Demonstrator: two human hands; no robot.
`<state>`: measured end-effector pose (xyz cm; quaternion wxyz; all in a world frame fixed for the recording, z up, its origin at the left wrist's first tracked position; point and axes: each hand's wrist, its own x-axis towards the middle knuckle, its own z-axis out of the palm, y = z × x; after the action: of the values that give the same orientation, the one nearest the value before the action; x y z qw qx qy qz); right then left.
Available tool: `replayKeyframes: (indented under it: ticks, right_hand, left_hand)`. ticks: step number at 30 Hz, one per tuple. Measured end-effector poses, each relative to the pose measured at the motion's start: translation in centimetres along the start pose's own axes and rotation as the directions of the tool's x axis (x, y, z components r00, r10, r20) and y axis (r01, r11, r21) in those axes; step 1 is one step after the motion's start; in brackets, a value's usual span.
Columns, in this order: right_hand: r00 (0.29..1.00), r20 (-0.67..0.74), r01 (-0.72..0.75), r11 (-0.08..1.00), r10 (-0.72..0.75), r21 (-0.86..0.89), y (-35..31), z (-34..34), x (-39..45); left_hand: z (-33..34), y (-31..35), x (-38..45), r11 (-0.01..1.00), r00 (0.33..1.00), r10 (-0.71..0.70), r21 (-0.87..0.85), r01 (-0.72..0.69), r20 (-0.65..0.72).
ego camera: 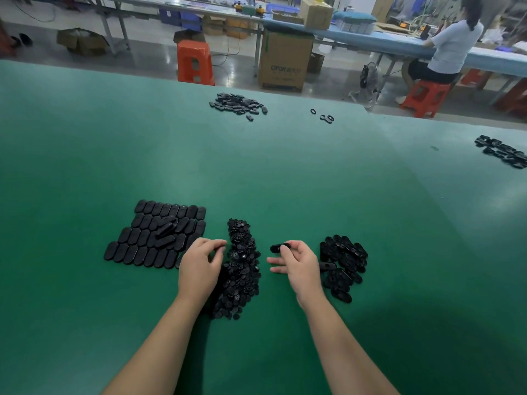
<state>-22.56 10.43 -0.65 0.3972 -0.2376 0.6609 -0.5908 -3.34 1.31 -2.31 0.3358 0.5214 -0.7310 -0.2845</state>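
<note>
**Green bench mat, oval-case assembly roughly midway**

The green mat (256, 166) of a factory workbench fills my view, matte and faintly textured, with soft glare patches across it. On my feed the work looks partway done. At left a laid-out block of closed oval cases (159, 238) sits in neat rows, smooth and satin-black with rounded ends, and a few more lie loose on top. I judge plenty is left to do. At right is the heap of open oval shells (345, 263), glossy and hollow with holes showing. In the centre is the long pile of small round inserts (242, 269), knobbly and dull black. The right hand (299, 266) pinches one oval shell (278, 248) between thumb and forefinger, just above the mat between the two piles, its other fingers spread. The left hand (199, 266) hovers curled at the insert pile's edge with fingertips drawn together; whether they grip a piece I cannot tell. The hands are apart. Farther off lie another heap (236, 104) and a few loose rings (325, 117)
</note>
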Motion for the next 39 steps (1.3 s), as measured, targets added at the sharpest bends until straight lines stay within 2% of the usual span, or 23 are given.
replayKeyframes:
  ticks: [5,11,19,25,31,39]
  right_hand:
    - [0.997,0.047,0.063,0.993,-0.058,-0.098,0.7,-0.4,-0.2]
    - [0.99,0.117,0.087,0.991,-0.074,-0.105,0.8,-0.4,-0.2]
    - [0.995,0.085,0.064,0.976,-0.048,-0.206,0.9,-0.9,-0.1]
    - [0.983,0.129,0.157,0.96,-0.13,-0.232,1.0,-0.3,-0.4]
    - [0.99,0.048,0.136,0.98,-0.13,-0.144,1.3,-0.4,-0.7]
    - [0.992,0.018,0.122,0.992,-0.122,-0.023,1.6,-0.4,-0.3]
  left_hand:
    - [-0.2,0.3,-0.1,0.999,1.0,-0.011,-0.051,0.012,0.002]
    - [-0.1,0.1,-0.1,0.999,1.0,-0.014,-0.034,0.014,-0.001]
    - [0.0,0.1,0.1,0.999,0.999,-0.027,-0.04,0.027,-0.02]
    - [-0.1,0.0,-0.1,0.998,0.999,-0.043,-0.044,0.043,-0.005]
    - [-0.2,0.2,-0.1,0.999,0.999,-0.041,-0.025,0.041,0.006]
    - [-0.2,0.5,-0.2,0.993,0.996,-0.088,-0.077,0.088,-0.005]
